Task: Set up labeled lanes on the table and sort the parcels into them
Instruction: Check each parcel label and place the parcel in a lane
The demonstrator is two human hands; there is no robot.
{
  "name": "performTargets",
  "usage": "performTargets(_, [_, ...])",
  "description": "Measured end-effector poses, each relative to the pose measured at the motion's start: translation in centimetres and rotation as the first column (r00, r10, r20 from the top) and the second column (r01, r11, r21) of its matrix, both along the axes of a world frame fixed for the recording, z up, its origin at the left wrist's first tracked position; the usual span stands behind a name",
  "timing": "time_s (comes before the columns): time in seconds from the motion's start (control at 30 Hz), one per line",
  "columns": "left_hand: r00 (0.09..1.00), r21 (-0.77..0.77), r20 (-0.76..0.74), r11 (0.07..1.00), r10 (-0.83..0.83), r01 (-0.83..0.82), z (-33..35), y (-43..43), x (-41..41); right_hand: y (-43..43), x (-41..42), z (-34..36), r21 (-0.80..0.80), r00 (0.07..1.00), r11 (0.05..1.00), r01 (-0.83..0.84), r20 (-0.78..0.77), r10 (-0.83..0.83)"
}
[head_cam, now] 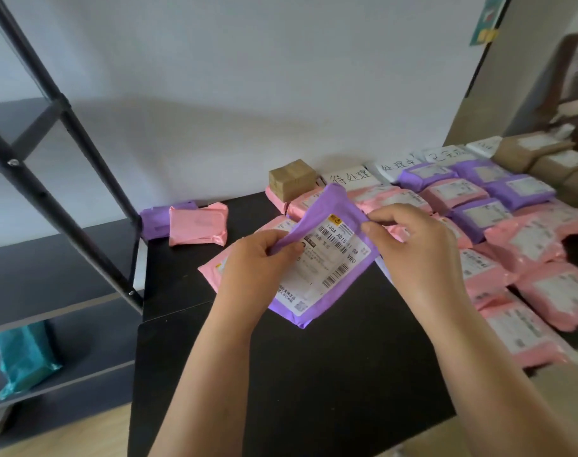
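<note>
Purple parcel (338, 262): left hand (254, 263) grips; right hand (409, 245) seemingly pinches.

Both hands (258, 258) (409, 245) hold purple parcel (330, 258) above table (314, 374)

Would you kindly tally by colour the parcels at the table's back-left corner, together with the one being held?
Purple: 2, the held purple parcel and the corner purple parcel
Pink: 1, the pink parcel
Total: 3
</note>
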State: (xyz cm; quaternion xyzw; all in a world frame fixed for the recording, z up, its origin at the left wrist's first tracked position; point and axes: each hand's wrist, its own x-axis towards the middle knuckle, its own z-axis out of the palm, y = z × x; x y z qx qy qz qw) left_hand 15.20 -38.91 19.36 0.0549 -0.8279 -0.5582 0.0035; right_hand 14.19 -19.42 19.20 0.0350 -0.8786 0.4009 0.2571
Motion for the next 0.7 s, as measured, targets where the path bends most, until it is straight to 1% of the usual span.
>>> performTargets(0.13, [0.999,0.004,-0.023,0.999,0.033,-0.033,-0.9,5.1,-2.0,5.1,-1.9,-1.0,-0.115,0.997,0.993,0.000,0.075,0.009])
performTargets(0.3, [0.993,-0.061,-0.063,0.993,0.098,-0.102,-3.8,12.2,-4.4,12.2,-3.9,-3.1,-0.157,0.989,0.987,0.034,0.144,-0.011])
performTargets(0.33, [0.990,-0.077,-0.074,0.989,0.120,-0.125,-4.6,13.5,-4.7,13.6,-4.3,-3.6,-0.170,0.987,0.984,0.051,0.159,-0.023])
performTargets(0.4, [0.973,-0.094,-0.083,0.971,0.213,-0.221,-5.8,15.4,-5.2,16.3,-5.1,-4.4,-0.197,0.980,0.976,0.095,0.188,-0.058])
performTargets(0.47, [0.955,-0.085,-0.072,0.952,0.289,-0.295,-7.0,17.8,-5.7,19.6,-6.0,-5.1,-0.217,0.970,0.964,0.151,0.219,-0.102])
performTargets(0.57, [0.954,-0.020,0.033,0.955,0.297,-0.296,-8.8,21.7,-6.3,24.3,-7.0,-6.3,-0.221,0.952,0.953,0.209,0.271,-0.146])
performTargets(0.63, [0.954,0.011,0.127,0.962,0.270,-0.274,-9.9,24.4,-6.5,26.9,-7.3,-7.3,-0.233,0.945,0.948,0.216,0.295,-0.142])
performTargets(0.7, [0.950,0.032,0.190,0.966,0.246,-0.256,-10.9,26.9,-6.4,29.0,-7.4,-8.3,-0.226,0.934,0.948,0.224,0.328,-0.143])
